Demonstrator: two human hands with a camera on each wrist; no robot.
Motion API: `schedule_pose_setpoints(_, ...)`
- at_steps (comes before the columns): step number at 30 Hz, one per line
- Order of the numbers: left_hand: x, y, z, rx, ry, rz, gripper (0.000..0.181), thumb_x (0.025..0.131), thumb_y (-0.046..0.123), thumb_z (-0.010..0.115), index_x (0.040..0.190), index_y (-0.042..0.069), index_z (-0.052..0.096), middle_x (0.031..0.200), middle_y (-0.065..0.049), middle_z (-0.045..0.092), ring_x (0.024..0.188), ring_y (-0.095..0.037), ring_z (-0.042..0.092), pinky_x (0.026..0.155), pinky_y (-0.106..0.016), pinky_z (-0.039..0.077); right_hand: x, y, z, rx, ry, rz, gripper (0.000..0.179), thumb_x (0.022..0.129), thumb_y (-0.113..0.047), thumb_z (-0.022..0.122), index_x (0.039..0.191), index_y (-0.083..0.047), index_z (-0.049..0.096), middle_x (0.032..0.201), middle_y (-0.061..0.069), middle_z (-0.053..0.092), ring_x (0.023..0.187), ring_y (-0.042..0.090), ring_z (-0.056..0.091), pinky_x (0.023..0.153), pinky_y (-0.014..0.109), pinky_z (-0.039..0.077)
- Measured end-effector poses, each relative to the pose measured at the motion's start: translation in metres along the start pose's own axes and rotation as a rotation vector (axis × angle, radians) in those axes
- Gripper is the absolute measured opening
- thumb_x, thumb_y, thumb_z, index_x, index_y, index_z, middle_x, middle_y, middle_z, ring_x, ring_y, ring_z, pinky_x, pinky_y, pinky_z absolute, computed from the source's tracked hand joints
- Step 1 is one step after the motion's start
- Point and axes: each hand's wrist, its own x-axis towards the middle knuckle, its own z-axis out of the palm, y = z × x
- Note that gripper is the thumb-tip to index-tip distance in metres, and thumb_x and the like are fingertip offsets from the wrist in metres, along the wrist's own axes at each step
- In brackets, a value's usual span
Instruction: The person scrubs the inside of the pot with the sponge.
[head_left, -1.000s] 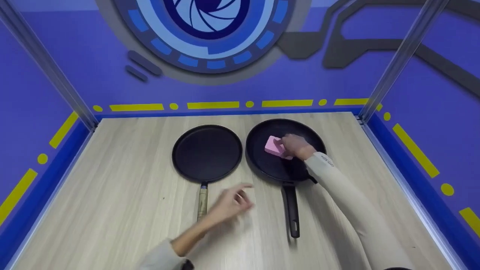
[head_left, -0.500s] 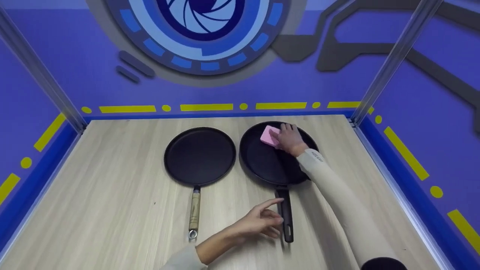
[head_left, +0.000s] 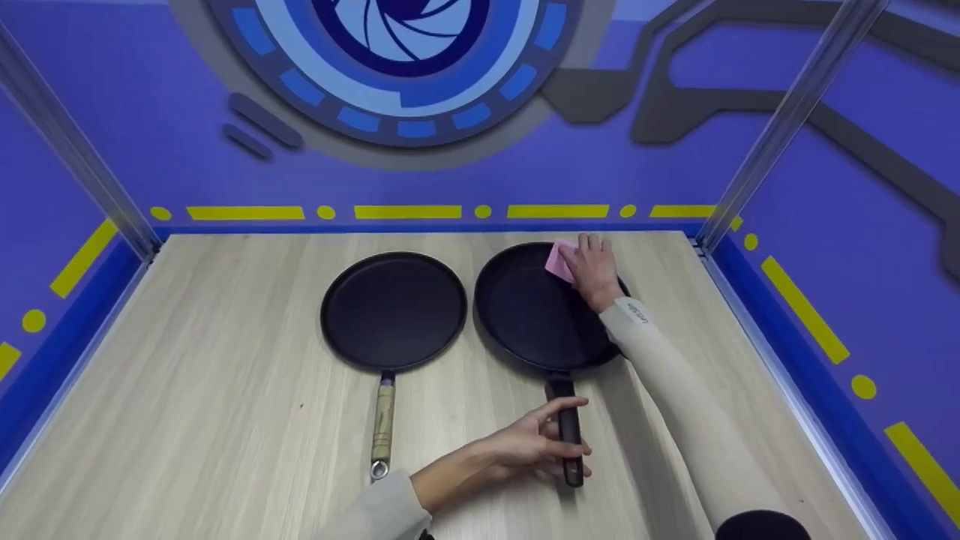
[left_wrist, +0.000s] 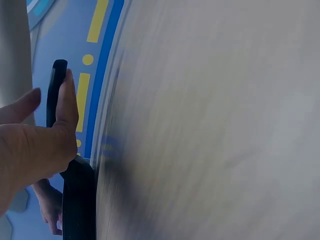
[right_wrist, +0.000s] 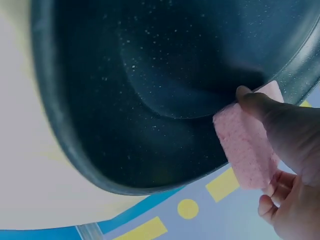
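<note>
On the wood-grain tabletop [head_left: 225,420], a black frying pan [head_left: 525,319] lies just to the right of a flat crepe pan [head_left: 394,311] with a wooden handle [head_left: 383,427]. The right hand [head_left: 597,271] pinches a pink sponge [right_wrist: 245,147] between thumb and fingers at the frying pan's far rim. The left hand [head_left: 521,444] has the pan's black handle [head_left: 570,430] between its digits; whether it is closed round it cannot be determined.
</note>
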Motion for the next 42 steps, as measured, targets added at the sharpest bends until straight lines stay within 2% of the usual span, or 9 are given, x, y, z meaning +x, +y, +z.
schedule_pose_setpoints(4, -0.001, -0.002, 0.003, -0.015, 0.045, 0.018, 0.068, 0.093, -0.010, 0.065, 0.150, 0.023, 0.047, 0.105, -0.012, 0.064, 0.095, -0.038, 0.076, 0.079, -0.043, 0.066, -0.003, 0.004, -0.001, 0.015, -0.003, 0.002, 0.024, 0.100, -0.003, 0.054, 0.122, -0.011, 0.047, 0.124, 0.028, 0.053, 0.116, 0.041, 0.052, 0.096, 0.048, 0.052)
schedule_pose_setpoints(13, 0.002, 0.000, 0.007, -0.010, 0.088, 0.025, 0.069, 0.091, -0.015, 0.064, 0.150, 0.018, 0.049, 0.103, -0.016, 0.064, 0.095, -0.045, 0.075, 0.081, -0.042, 0.066, -0.021, 0.028, -0.018, 0.019, -0.081, -0.017, 0.027, 0.099, -0.003, 0.054, 0.120, -0.017, 0.066, 0.125, 0.028, 0.054, 0.116, 0.040, 0.049, 0.097, 0.049, 0.047)
schedule_pose_setpoints(18, 0.003, 0.001, 0.007, -0.008, 0.098, 0.021, 0.070, 0.090, -0.015, 0.064, 0.151, 0.017, 0.048, 0.106, -0.019, 0.064, 0.098, -0.048, 0.073, 0.081, -0.043, 0.066, -0.033, 0.036, -0.040, -0.039, -0.228, -0.069, 0.034, 0.101, -0.007, 0.053, 0.130, -0.017, 0.067, 0.132, 0.028, 0.052, 0.121, 0.041, 0.046, 0.105, 0.052, 0.041)
schedule_pose_setpoints(25, 0.002, 0.004, 0.009, -0.021, 0.093, -0.007, 0.070, 0.093, -0.011, 0.063, 0.153, 0.020, 0.046, 0.100, -0.013, 0.064, 0.103, -0.049, 0.071, 0.081, -0.041, 0.066, -0.053, 0.040, -0.066, -0.032, -0.455, -0.125, 0.048, 0.081, -0.031, 0.079, 0.116, 0.000, 0.069, 0.113, 0.022, 0.056, 0.103, 0.035, 0.045, 0.094, 0.047, 0.043)
schedule_pose_setpoints(29, 0.001, 0.007, 0.009, -0.006, 0.102, -0.020, 0.063, 0.097, -0.005, 0.062, 0.151, 0.021, 0.047, 0.095, -0.010, 0.065, 0.105, -0.050, 0.070, 0.079, -0.039, 0.066, -0.058, 0.043, -0.075, 0.091, -0.582, -0.151, 0.021, 0.075, -0.020, 0.074, 0.090, -0.004, 0.072, 0.096, 0.014, 0.062, 0.092, 0.030, 0.048, 0.087, 0.041, 0.045)
schedule_pose_setpoints(32, 0.001, 0.008, 0.010, 0.007, 0.105, -0.018, 0.059, 0.099, -0.002, 0.060, 0.152, 0.021, 0.047, 0.092, -0.009, 0.065, 0.106, -0.051, 0.069, 0.079, -0.040, 0.066, -0.057, 0.046, -0.078, 0.209, -0.748, -0.140, 0.008, 0.074, -0.019, 0.071, 0.072, -0.012, 0.067, 0.083, 0.003, 0.063, 0.086, 0.022, 0.053, 0.081, 0.031, 0.048)
schedule_pose_setpoints(35, 0.001, 0.008, 0.011, 0.013, 0.114, -0.014, 0.057, 0.099, -0.002, 0.060, 0.151, 0.020, 0.047, 0.092, -0.009, 0.065, 0.106, -0.052, 0.069, 0.083, -0.045, 0.065, -0.056, 0.048, -0.080, 0.289, -0.885, -0.090, 0.020, 0.075, -0.033, 0.077, 0.073, -0.017, 0.066, 0.078, -0.007, 0.060, 0.082, 0.011, 0.054, 0.072, 0.024, 0.049)
schedule_pose_setpoints(38, 0.001, 0.009, 0.013, 0.019, 0.130, -0.020, 0.057, 0.099, -0.001, 0.061, 0.150, 0.020, 0.048, 0.091, -0.010, 0.065, 0.104, -0.051, 0.070, 0.084, -0.047, 0.065, -0.056, 0.046, -0.077, 0.330, -0.964, -0.096, 0.034, 0.073, -0.051, 0.078, 0.076, -0.020, 0.064, 0.079, -0.010, 0.058, 0.082, 0.010, 0.053, 0.070, 0.024, 0.049)
schedule_pose_setpoints(42, 0.003, 0.009, 0.012, 0.053, 0.140, -0.047, 0.054, 0.098, 0.001, 0.062, 0.146, 0.022, 0.052, 0.091, -0.009, 0.067, 0.100, -0.045, 0.074, 0.075, -0.040, 0.067, -0.058, 0.037, -0.070, 0.448, -1.046, -0.178, 0.036, 0.074, -0.054, 0.072, 0.091, -0.023, 0.065, 0.104, -0.007, 0.061, 0.102, 0.013, 0.058, 0.090, 0.034, 0.058)
